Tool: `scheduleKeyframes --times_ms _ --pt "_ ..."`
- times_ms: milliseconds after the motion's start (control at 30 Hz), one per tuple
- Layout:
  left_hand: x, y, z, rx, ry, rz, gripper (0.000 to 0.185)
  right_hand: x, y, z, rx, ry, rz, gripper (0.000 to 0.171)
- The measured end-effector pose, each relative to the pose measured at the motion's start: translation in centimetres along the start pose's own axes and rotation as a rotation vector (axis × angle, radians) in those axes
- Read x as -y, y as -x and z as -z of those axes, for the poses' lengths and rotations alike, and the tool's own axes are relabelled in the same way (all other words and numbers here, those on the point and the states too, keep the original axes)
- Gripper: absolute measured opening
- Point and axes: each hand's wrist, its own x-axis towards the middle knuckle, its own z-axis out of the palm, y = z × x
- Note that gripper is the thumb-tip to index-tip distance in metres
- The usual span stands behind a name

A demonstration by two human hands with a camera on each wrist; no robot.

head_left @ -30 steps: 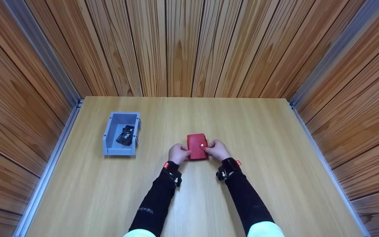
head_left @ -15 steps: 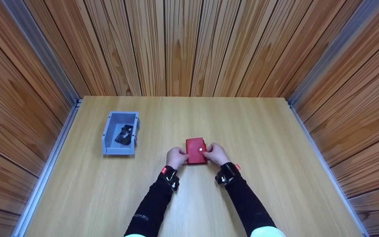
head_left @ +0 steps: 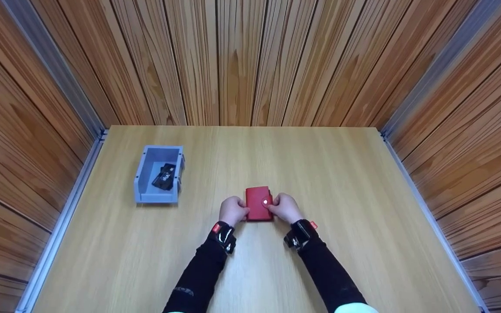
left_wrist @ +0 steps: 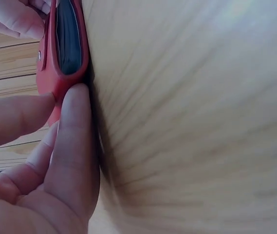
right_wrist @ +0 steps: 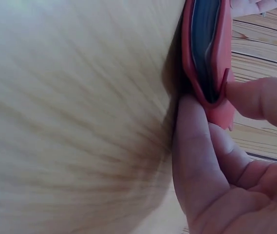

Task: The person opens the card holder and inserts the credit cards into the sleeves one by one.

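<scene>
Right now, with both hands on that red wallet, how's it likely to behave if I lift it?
The red wallet looks soft-sided and flat, so it probably flexes slightly rather than rolling or tipping. The left hand and right hand pinch its edges, so it's likely light. The snap looks fastened, which should keep it closed.

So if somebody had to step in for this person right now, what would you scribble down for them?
Left hand: pinches the left edge of the red wallet.
Right hand: pinches the right edge, thumb by the silver snap.
Wallet: lies flat on the table, near the middle; the wrist views show dark contents between its covers.
Grey bin: to the left, apart from the hands, with a black card-like thing inside.
Done: wallet gripped on both sides.
Left: it is still closed and snapped; nothing has been taken out or put in.
</scene>
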Motion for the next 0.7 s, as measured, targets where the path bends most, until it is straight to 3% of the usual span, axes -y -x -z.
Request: scheduleKeyframes --times_ms 167,500,700 --pt "0.2 0.5 -0.2 0.015 0.006 0.029 0.012 -0.1 0.6 -0.1 0.005 0.024 0.004 0.028" --pt "0.4 1.4 -0.6 0.031 0.041 0.022 0.010 -0.6 1.5 -0.1 -0.014 0.018 0.003 0.027" --pt "0.7 1.9 -0.9 0.016 0.007 -0.021 0.011 -0.9 2.2 -0.1 -0.017 0.033 0.023 0.025"
